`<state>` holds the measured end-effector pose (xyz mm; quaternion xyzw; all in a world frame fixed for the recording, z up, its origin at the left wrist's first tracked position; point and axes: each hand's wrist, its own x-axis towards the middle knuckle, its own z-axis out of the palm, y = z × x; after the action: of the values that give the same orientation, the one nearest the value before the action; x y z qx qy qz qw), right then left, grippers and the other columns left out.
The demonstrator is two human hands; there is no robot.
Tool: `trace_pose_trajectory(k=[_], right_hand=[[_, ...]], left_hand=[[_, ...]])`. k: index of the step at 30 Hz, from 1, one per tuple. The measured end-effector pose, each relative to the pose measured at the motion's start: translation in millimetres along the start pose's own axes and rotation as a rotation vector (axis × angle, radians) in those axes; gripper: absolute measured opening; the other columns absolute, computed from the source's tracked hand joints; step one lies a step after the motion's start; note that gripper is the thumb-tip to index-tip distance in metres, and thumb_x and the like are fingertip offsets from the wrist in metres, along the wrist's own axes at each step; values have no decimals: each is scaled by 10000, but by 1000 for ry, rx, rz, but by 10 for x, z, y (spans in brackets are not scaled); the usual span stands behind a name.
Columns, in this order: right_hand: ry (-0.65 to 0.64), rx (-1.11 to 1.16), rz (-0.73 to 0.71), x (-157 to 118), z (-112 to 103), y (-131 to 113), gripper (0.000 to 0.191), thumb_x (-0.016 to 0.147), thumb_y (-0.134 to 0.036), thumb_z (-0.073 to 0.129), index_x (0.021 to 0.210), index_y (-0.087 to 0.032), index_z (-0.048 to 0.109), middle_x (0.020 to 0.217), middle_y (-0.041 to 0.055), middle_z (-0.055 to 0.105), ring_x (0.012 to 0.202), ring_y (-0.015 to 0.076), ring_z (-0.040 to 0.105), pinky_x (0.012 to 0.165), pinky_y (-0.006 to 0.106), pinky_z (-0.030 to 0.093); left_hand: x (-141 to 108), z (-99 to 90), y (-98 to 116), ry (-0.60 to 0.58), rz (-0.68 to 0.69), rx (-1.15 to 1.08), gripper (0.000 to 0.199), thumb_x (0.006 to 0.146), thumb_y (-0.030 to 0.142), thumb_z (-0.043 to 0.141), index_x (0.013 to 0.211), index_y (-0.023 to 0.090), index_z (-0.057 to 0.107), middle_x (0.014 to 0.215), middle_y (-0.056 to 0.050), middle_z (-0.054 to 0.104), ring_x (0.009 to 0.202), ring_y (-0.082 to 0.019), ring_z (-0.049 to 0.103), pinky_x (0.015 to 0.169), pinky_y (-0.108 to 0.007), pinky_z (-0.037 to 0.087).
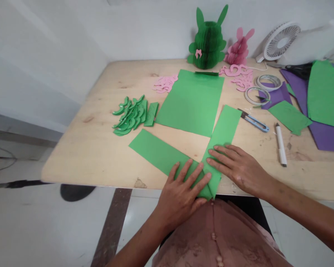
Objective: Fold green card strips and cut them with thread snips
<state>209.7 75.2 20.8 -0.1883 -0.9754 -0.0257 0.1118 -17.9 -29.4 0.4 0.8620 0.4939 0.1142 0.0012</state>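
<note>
Large green sheet (192, 104) lying flat, upper centre, no folds showing. Green honeycomb figure (208, 44) standing assembled, top centre. Left strip (156, 150) and right strip (225, 124) overlapping, lower centre; can't tell if joined. Left hand (179, 193) and right hand (239, 167) resting on them, apart, fingers spreading. Green cut-outs (130, 115) lying loose, centre-left. No readable brands, labels or writing showing.

Left hand: palm down, fingers spread (183, 189)
Right hand: palm down, flat, beside the left, its fingertips pointing toward it (233, 165)
Forearms: angled outward behind the hands, both bare
</note>
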Motion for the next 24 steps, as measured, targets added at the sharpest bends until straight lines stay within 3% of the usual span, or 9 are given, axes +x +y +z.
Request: trace_pose_trajectory(k=[24], right_hand=[[-5,-64,45,-116,-49,84,375,1023,-213,279,1320,-180,506,1322,73,591,1284,236,455,1032,481,382]], left_hand=[[5,-3,10,-11,-10,-34,514,910,558,445,1382,352,455,1528,12,350,1400,-307,294,1132,-520,190]])
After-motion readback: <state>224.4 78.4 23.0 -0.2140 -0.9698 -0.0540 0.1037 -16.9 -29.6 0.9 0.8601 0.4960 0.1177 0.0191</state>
